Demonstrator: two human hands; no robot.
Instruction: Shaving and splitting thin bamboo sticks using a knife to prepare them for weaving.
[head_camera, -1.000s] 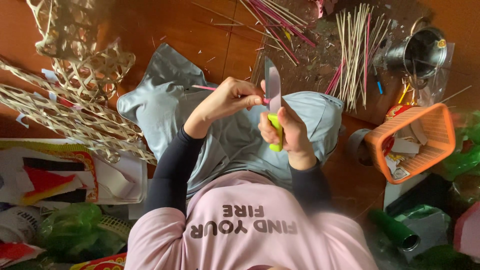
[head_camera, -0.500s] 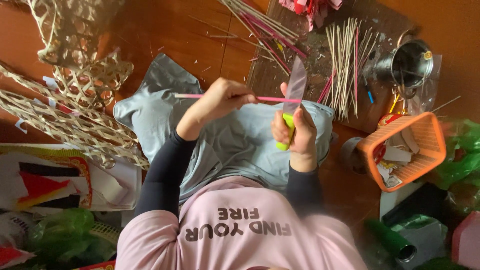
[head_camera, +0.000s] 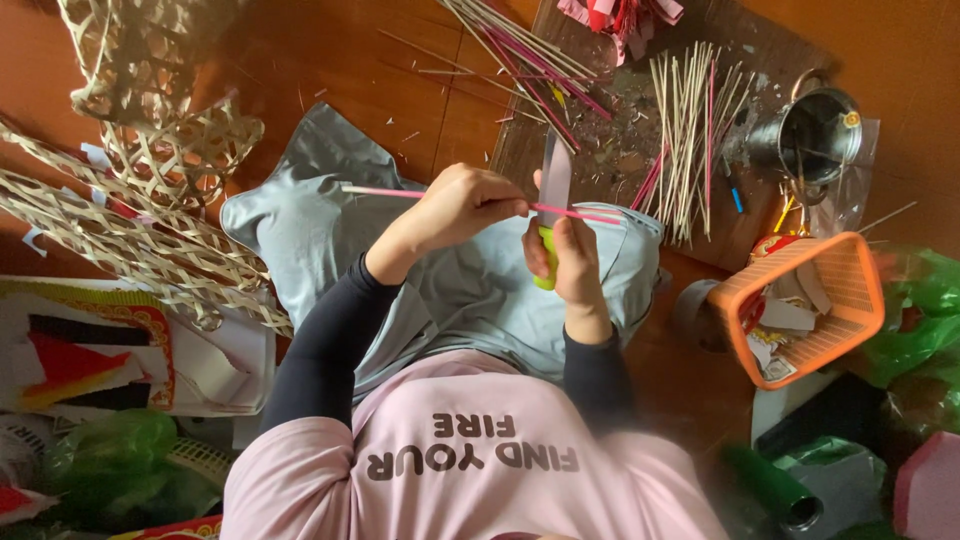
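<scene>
My left hand pinches a thin pink stick that lies level across my lap, over a grey cloth. My right hand grips the yellow-green handle of a knife, its blade pointing away from me. The blade's edge rests against the stick just right of my left fingers. The stick's right end pokes out past the blade.
A bundle of pale and pink sticks lies on a dark board ahead. A metal cup and an orange basket stand at the right. Woven bamboo frames lie left; coloured paper and green bags lie nearer.
The pink stick now shows at full length on both sides of my left hand. The knife blade has shifted slightly along it, and both hands stay over my lap.
</scene>
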